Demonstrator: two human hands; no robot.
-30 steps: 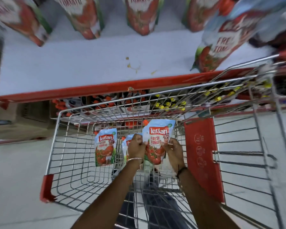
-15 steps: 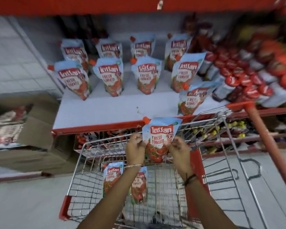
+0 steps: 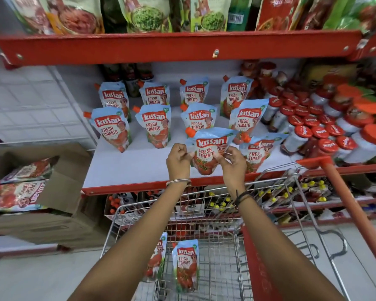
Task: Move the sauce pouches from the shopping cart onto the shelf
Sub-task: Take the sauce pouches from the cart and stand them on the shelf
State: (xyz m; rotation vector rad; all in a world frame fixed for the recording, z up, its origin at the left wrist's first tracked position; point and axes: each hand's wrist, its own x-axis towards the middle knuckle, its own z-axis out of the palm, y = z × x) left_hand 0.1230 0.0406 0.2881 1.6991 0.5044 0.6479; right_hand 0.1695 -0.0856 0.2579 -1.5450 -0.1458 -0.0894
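Observation:
A blue-and-red tomato sauce pouch (image 3: 207,153) with an orange spout is held upright over the white shelf (image 3: 128,168), near its front edge. My left hand (image 3: 178,159) pinches its left side and my right hand (image 3: 233,162) pinches its right side. Several matching pouches stand on the shelf in rows behind it, such as one at the left (image 3: 112,128) and one just to the right (image 3: 257,154). Two more pouches, one (image 3: 186,265) fully seen and one (image 3: 155,257) partly hidden by my left arm, stand in the wire shopping cart (image 3: 269,235) below.
Red-lidded jars (image 3: 319,131) crowd the shelf's right part. A red upper shelf edge (image 3: 182,45) hangs above, stocked with other packs. An open cardboard box (image 3: 41,192) with more pouches sits at the left. The cart's orange handle (image 3: 352,205) slants at the right.
Both hands have lifted the pouch out of the cart and carried it up and forward over the shelf's front part. My view has tilted up toward the shelves.

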